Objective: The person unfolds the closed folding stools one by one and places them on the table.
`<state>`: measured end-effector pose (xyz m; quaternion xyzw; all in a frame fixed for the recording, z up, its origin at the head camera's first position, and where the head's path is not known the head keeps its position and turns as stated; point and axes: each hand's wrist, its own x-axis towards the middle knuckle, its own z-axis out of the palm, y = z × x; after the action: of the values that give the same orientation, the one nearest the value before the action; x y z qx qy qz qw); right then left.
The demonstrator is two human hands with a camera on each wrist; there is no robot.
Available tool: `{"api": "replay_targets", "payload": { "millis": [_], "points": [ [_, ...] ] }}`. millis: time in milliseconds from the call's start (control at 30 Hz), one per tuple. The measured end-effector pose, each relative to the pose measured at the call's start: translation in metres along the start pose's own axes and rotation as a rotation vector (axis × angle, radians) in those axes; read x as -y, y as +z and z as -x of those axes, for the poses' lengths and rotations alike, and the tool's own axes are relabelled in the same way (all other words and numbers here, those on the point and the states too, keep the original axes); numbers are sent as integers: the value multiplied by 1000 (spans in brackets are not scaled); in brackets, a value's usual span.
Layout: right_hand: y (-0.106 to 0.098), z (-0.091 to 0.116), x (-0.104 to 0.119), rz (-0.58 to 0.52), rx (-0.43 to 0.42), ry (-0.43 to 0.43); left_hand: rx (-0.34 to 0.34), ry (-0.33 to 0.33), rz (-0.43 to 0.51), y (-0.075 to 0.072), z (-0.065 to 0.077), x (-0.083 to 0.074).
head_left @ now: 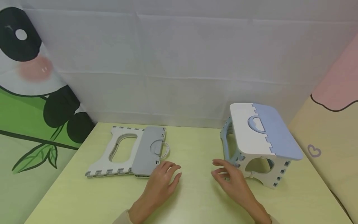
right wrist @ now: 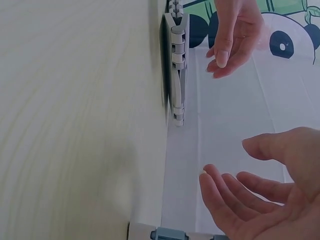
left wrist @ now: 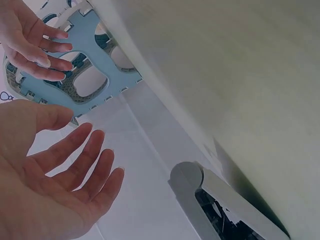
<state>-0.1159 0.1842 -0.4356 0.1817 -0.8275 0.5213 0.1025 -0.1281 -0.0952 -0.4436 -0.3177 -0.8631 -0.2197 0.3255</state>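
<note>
The folded stool (head_left: 142, 155) and upright stool (head_left: 251, 141) look matt plastic — the tabletop (head_left: 195, 146) smooth, wood-grained, the backdrop (head_left: 181, 62) cloth-like.

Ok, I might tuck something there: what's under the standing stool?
Through its side openings, patches of greenish tabletop show beneath the standing stool. Its seat and near panel hide the rest.

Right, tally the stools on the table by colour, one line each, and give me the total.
Grey-and-white stool, folded flat: 1
Blue-and-white stool, opened out and standing: 1
Total: 2
</note>
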Motion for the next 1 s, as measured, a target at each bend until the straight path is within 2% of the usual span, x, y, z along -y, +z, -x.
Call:
{"api": "replay_targets", "payload": {
  "millis": [200, 533, 800, 1000],
  "points": [
    [7, -2, -3, 2, -5, 1, -4, -2, -2, -4, 3, 4],
    [16, -7, -5, -16, 9, 59, -25, 4, -16, -9, 7, 11],
    [22, -11, -2, -45, 31, 172, -42, -7, -40, -14, 11, 18],
    [26, -14, -4, -48, 31, 218, -48, -18, -39, -17, 11, 22]
  ]
}}
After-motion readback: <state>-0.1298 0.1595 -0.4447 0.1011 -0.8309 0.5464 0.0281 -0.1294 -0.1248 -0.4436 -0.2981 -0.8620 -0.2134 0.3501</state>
